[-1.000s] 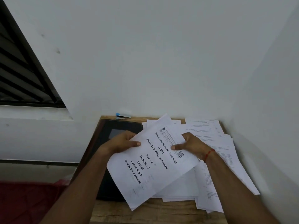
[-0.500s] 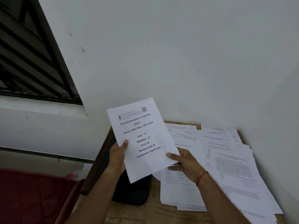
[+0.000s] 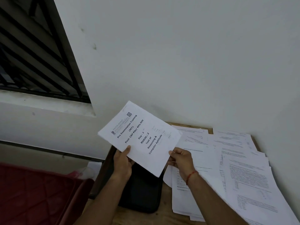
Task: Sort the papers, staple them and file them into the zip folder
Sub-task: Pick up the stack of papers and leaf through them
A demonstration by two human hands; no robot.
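Fingers of L hand: thumb on the front of the title page, rest curled behind its near-left edge, i.e. grasping. R hand pinches the near-right edge of the same sheet, thumb on top.

Title page ("Pre Examination Training ... Module - 2") is held up and tilted above the black zip folder. Single sheet or thin set: can't tell.

Zip folder lies flat on the left of the wooden table; zip state not discernible. Loose papers are fanned over the table's right half, up to the far-right corner by the wall, unsquared. No stapler in view.

Step, in my judgement: sorting. Cover id'd, nothing stapled or filed yet.

Next move req's:
- set the cover down apart from the heap
- find matching pgs among the loose papers
- square the edges before stapling

Risk: thin sheets slide and mix.
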